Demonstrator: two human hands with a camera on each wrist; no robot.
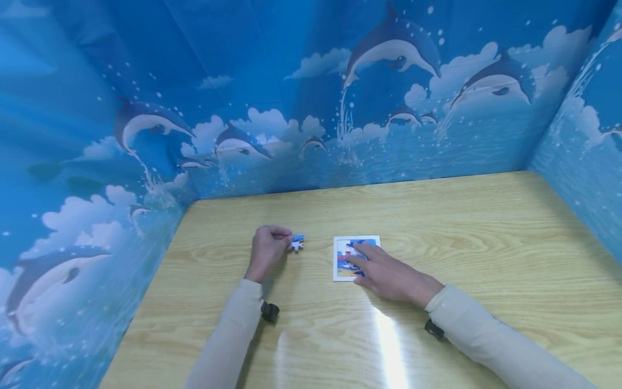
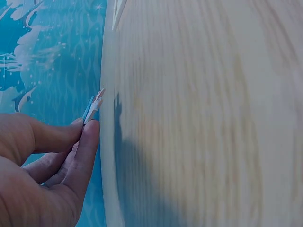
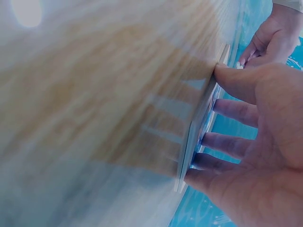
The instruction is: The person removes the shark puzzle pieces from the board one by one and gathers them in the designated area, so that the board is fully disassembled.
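Fingers of left hand pinched a puzzle piece at its edge, seemingly to leave its tabs free. Puzzle board lay at the piece's 3 o'clock on the table. Right hand came in from 4 o'clock, fingers straight and spread on the board, probably steadying it; it hid the board's 3 o'clock side. Couldn't tell whether the pinch held one piece or several.

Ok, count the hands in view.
2: the left hand, pinching at least one puzzle piece left of the white-rimmed puzzle board, and the right hand, touching that board.
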